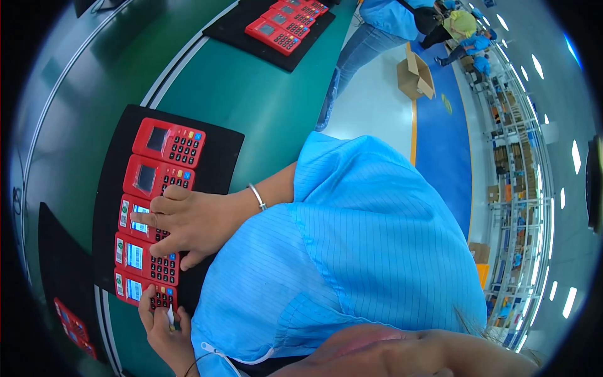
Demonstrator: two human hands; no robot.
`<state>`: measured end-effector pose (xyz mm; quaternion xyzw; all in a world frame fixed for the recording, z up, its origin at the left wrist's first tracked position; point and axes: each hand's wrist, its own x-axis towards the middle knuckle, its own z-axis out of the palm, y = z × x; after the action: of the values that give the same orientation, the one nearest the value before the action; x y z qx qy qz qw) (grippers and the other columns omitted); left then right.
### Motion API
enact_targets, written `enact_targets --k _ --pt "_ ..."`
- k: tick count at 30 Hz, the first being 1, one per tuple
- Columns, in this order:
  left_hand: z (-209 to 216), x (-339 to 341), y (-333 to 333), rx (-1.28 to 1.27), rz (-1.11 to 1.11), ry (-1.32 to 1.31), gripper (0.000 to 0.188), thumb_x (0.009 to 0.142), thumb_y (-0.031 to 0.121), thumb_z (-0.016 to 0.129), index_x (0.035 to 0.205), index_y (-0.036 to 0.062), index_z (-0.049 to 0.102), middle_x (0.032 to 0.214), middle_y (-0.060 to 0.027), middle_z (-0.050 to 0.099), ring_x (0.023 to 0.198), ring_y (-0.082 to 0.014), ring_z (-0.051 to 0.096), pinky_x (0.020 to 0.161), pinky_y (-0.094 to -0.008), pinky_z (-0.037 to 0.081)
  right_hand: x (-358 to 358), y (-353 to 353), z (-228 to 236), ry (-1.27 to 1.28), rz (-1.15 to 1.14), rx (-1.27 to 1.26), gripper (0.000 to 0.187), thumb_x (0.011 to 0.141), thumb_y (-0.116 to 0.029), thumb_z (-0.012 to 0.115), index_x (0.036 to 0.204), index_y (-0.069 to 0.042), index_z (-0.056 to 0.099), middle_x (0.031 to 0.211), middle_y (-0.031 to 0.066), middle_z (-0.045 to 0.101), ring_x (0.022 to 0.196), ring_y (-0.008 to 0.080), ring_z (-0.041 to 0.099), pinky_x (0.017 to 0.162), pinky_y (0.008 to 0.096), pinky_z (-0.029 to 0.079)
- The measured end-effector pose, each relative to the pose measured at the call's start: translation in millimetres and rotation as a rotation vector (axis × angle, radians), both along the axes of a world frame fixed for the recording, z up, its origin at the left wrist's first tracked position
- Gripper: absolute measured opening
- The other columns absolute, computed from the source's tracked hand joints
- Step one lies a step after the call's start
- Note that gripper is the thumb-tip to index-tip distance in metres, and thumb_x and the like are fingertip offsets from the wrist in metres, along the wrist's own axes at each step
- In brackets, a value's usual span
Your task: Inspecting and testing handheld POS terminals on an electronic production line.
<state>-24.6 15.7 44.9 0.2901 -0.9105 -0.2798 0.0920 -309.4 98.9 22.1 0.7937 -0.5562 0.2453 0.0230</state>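
Several red card payment terminals lie in a row on a black mat (pixel 217 147). The two upper terminals, including the topmost (pixel 169 142), have dark screens; the three lower ones are lit. My right hand (pixel 195 220), with a bangle at the wrist, reaches across the middle terminal (pixel 126 215). One outstretched finger is on its lit screen, and the thumb stands apart. Nothing is held in that hand. At the lowest terminal (pixel 133 289), my left hand (pixel 166 333) has its fingers beside the keypad. Between them is a small white pointed piece (pixel 170 313), its kind unclear.
Another black mat with red terminals (pixel 276 32) lies farther up the green bench (pixel 220 81). More red terminals (pixel 74 328) are at lower left. A person in blue (pixel 383 25) stands by the bench; an opened carton (pixel 414 76) sits on the floor. Stocked shelves (pixel 512 169) line the right.
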Motion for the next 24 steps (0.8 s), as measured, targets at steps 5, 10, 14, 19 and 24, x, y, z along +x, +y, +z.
enact_targets --k 5,10,14,19,24 --pt "-13 15 -9 0.017 -0.052 0.027 0.040 0.063 -0.016 0.077 0.079 0.0003 0.045 0.144 -0.0173 0.054 0.124 -0.0327 0.059 0.090 -0.0331 0.053 4 1 -2 -0.018 0.009 0.010 0.055 0.077 -0.060 0.080 0.118 -0.028 0.065 0.156 0.0209 0.044 0.127 0.0307 0.046 0.098 0.0444 0.030" --pt "-15 14 -8 -0.012 -0.025 0.037 0.037 0.063 -0.015 0.076 0.077 0.0008 0.046 0.144 -0.0174 0.054 0.123 -0.0343 0.060 0.091 -0.0332 0.053 6 0 0 -0.016 0.007 0.004 0.056 0.076 -0.059 0.080 0.119 -0.027 0.065 0.157 0.0211 0.043 0.127 0.0307 0.046 0.097 0.0441 0.031" --pt "0 5 1 -0.027 -0.014 0.006 0.032 0.065 -0.010 0.076 0.076 0.0003 0.047 0.144 -0.0174 0.055 0.124 -0.0379 0.059 0.095 -0.0373 0.052 4 0 0 -0.015 0.009 -0.010 0.057 0.075 -0.058 0.081 0.119 -0.027 0.065 0.157 0.0216 0.043 0.127 0.0317 0.046 0.097 0.0440 0.032" --pt "-8 8 -8 -0.065 -0.065 0.024 0.030 0.065 -0.009 0.076 0.076 -0.0002 0.049 0.143 -0.0172 0.055 0.125 -0.0382 0.059 0.096 -0.0381 0.051 5 1 -1 -0.031 0.017 -0.007 0.058 0.073 -0.056 0.081 0.120 -0.026 0.064 0.157 0.0229 0.042 0.126 0.0331 0.047 0.096 0.0444 0.032" --pt "-8 4 -9 -0.069 -0.090 0.052 0.027 0.066 -0.010 0.075 0.077 -0.0009 0.051 0.143 -0.0169 0.055 0.124 -0.0375 0.059 0.096 -0.0372 0.051 1 1 0 -0.013 -0.003 -0.011 0.059 0.073 -0.056 0.081 0.121 -0.026 0.064 0.157 0.0235 0.041 0.126 0.0336 0.047 0.096 0.0445 0.033"
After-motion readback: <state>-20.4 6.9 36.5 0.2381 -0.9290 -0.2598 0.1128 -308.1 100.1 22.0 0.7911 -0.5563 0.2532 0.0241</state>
